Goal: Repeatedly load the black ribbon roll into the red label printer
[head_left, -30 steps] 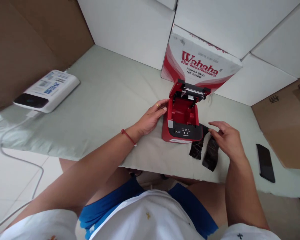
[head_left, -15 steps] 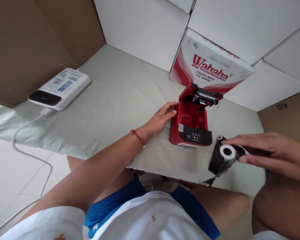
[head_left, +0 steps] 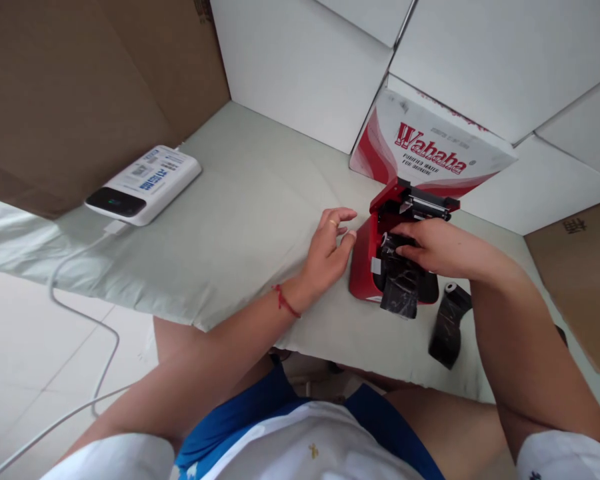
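The red printer [head_left: 363, 267] stands with its lid [head_left: 405, 197] tipped up, leaving the inside exposed. In its compartment my right hand [head_left: 433, 245] grips a small black paper roll [head_left: 393, 243], thumb and fingers bent around it. A loose dark strip from that roll hangs over the printer's front and covers most of the control panel. My left hand [head_left: 333, 247] is beside the printer's left wall, its fingers apart and holding nothing. Right of the printer lies a second black roll [head_left: 455, 293] with a dark tail spread toward the near edge.
A white power bank [head_left: 147, 183] with a grey cable [head_left: 113, 333] rests on the left of the cloth-covered table [head_left: 260, 220]. A Wahaba-printed carton [head_left: 430, 143] stands against white boxes at the back. Brown cardboard walls rise at both sides.
My right hand has moved left from the table into the printer's open compartment, carrying a roll. Another roll now lies on the table. My left hand has come off the printer's side.
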Available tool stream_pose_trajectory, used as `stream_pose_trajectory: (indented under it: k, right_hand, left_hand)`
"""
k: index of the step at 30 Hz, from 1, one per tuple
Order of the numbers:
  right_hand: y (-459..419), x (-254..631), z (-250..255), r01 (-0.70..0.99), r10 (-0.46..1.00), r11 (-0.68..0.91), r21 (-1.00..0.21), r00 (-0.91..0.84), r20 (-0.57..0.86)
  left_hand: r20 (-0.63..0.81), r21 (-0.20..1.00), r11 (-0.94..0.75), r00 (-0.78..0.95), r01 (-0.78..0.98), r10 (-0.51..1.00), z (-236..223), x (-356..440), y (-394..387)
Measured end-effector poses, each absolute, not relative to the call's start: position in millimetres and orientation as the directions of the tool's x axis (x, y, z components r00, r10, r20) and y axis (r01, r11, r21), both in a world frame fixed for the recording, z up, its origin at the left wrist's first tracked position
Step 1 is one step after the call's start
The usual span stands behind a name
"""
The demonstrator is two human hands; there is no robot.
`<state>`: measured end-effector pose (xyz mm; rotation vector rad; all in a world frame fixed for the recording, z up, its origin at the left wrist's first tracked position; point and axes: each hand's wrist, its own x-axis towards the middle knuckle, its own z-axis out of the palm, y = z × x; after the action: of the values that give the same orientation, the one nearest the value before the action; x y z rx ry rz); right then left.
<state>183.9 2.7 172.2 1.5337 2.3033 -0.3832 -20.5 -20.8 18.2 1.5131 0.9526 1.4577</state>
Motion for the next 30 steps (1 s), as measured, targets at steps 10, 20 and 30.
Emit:
stream_pose_trajectory:
  k: [10, 20, 30]
  right_hand:
    - [2.1, 173.5, 171.3, 0.891, 0.763, 0.453, -0.01, -0.394, -0.513]
    - [-23.3, 198.1, 199.7, 0.815, 0.878, 0.296, -0.498, -0.026, 0.478]
    - [-10.2, 222.6, 162.9, 0.846, 0.856, 0.432, -0.312, -0.276, 0.438]
  left_hand:
    - [0.789, 0.319, -0.853, 0.382, 0.414, 0.481, 44.1, -7.2, -99.3]
    - [0.749, 0.21, -0.825, 0.456, 0.525, 0.481, 58.2, 8.3, -100.1]
    - [0.838, 0.226, -0.845, 0.346, 0.485, 0.422, 53.3, -0.5, -101.3]
